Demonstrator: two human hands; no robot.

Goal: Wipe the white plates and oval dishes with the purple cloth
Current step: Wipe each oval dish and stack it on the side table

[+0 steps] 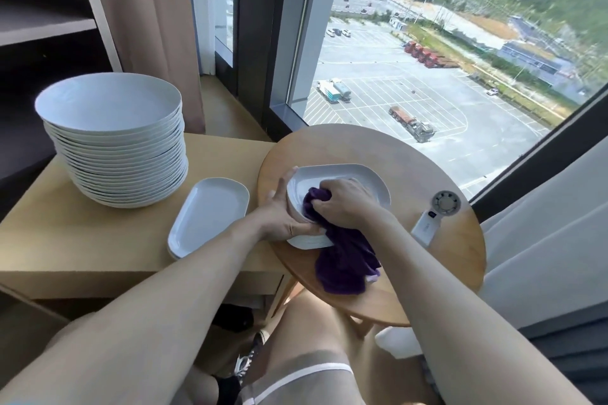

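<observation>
From the head view: rubbed the bunched purple cloth (345,256) over the top of a stack of oval dishes (362,181) on the round table (427,273), with the right hand (342,204) curled tight about the fabric and the loose end trailing toward the near edge. Steadied that stack with the left hand (283,217), wrapped round its near-left corner. Left waiting on the square table (82,240): spare oval dishes (207,214) beside a tall pile of white plates (112,141). Probably best done with firm strokes out to the rim, without letting the stack slide.
</observation>
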